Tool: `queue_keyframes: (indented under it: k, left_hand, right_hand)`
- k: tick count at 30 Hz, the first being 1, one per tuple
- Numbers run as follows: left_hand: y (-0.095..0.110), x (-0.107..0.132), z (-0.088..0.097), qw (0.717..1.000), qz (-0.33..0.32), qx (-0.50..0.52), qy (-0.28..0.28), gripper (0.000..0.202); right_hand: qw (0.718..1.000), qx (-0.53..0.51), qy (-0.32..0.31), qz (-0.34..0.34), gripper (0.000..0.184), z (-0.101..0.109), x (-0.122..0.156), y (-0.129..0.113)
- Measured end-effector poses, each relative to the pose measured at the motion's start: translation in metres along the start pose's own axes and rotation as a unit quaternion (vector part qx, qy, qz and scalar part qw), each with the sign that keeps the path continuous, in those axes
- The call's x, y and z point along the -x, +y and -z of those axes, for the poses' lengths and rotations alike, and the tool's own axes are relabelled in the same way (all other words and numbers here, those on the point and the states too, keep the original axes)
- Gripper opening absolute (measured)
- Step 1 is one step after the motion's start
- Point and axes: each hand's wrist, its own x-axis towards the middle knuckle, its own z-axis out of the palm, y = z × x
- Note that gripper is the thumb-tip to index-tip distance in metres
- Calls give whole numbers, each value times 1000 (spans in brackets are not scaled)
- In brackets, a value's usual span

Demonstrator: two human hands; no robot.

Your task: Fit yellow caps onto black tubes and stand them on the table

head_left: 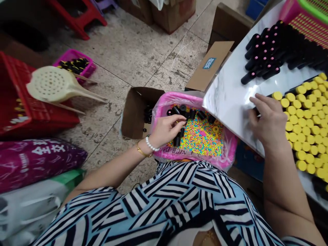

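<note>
My left hand (167,129) reaches into a pink-lined tray (164,102) and pinches a small black cylinder (176,110) between its fingers. Several similar black pieces (192,114) lie on a bed of multicoloured beads (201,138). My right hand (268,123) rests with spread fingers on a white marble-patterned board (225,102). Beside it stand rows of yellow-capped tubes (304,126). Farther up the board stand black tubes with pink dots (263,54).
A cardboard box (135,112) holding black pieces stands left of the tray. On the tiled floor at left are a red crate (33,102), a cream perforated scoop (53,84), a magenta basket (77,65) and a purple bag (38,160).
</note>
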Motion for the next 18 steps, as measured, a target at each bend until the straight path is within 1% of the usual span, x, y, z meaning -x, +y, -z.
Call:
queue_keyframes:
  k: [2,5,7,9,10,12,14,16,18]
  left_hand:
    - [3,0,-10,999,-25,-17,-27,21]
    - [9,-13,-25,989,-89,-91,-71,23]
    - [12,-28,-35,970,-141,-172,-96,25]
    - [13,-47,-47,942,-191,-247,-124,27]
    - [12,-57,-54,928,-209,-274,-142,28]
    - [10,-74,-66,904,-236,-307,-180,29]
    - [7,-86,-76,888,-251,-325,-206,28]
    - [5,-88,-83,877,-266,-338,-213,27]
    - [5,-82,-85,874,-277,-345,-203,27]
  right_hand:
    - [1000,-9,2,-17,41,4,0,-4]
    - [999,-27,-27,-17,34,9,0,-6]
    - [1000,-13,-27,-5,34,13,2,-4]
    - [1000,26,-16,1,39,15,3,-2]
    - [999,42,-15,2,38,15,4,1]
    - [999,46,-26,3,27,14,4,6]
    - [999,26,-39,7,25,12,4,9]
    - [999,13,-32,5,27,14,5,7]
    - [1000,2,-10,-5,28,22,10,-6]
